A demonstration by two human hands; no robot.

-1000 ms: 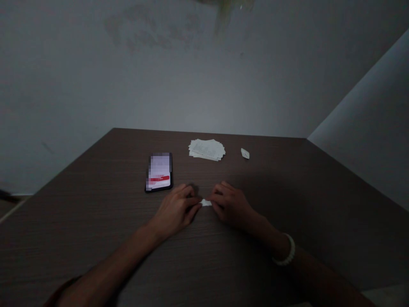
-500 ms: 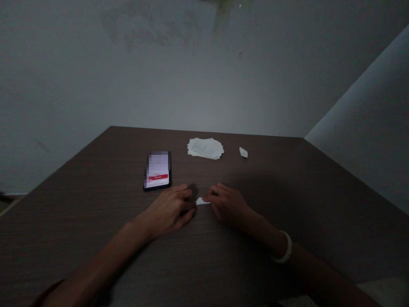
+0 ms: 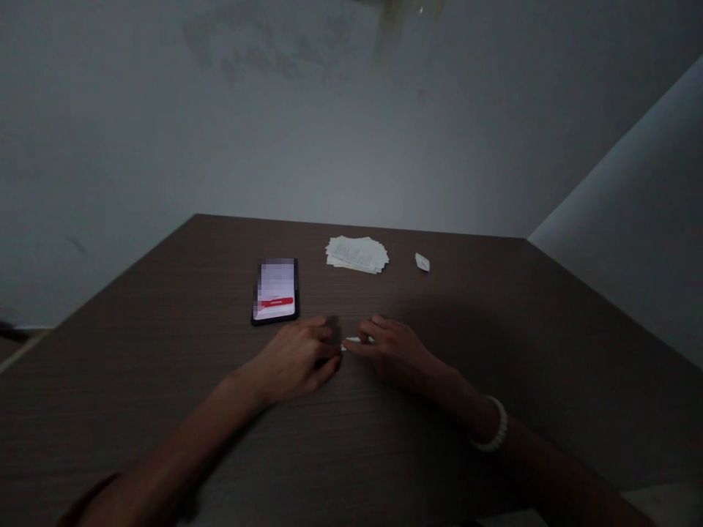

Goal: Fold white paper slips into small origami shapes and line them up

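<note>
One small paper [image 3: 352, 339] is lying on the bench [image 3: 329, 446] between the left hand [image 3: 296, 359], curling at its end, and the right hand [image 3: 392, 348], reaching over it, either one pinching or not I cannot tell, so holding one end still is likely helping most.

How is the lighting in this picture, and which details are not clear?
Head view: dim light, the phone screen brightest and partly pixelated; head view: soft shadow on the table beside the right hand; head view: print on the paper pile is unreadable.
</note>
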